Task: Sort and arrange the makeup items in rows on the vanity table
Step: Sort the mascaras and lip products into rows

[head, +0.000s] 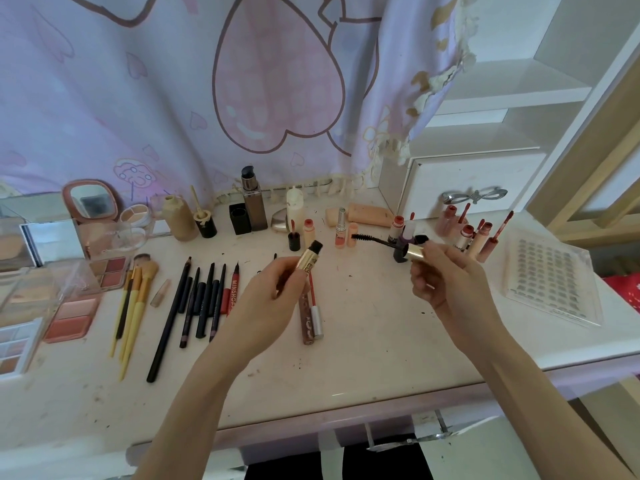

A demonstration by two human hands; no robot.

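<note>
Gold mascara tube [309,260] is sitting in the left hand [273,289], fingers curled round its lower part, black open mouth tilting up and far. Right hand [446,275] is pinching the gold cap of the mascara wand [388,241], brush tip pointing left, held apart from the tube with a clear gap between them. Both hands are hovering over the middle of the vanity table [363,341], above the widest bare patch of tabletop, which is running from the hands toward the near edge.

Just under the left hand a lip gloss tube [311,315] with a silver cap is lying lengthwise. Left of it a row of black pencils [201,299] and a red liner [231,294] are lying side by side, then yellow-handled brushes [133,306] further left. Blush palettes [74,318] and clear cases are crowding the left edge. Along the far edge a foundation bottle [253,202], a tan bottle [178,218], a small mirror [90,201] and a white squeeze bottle [295,206] are standing. Lip gloss tubes [478,233] are clustering far right, near a white drawer unit [471,185]. Clear lash tray [550,282] is lying tilted by the right edge. Pink curtain [173,98] is hanging behind.
</note>
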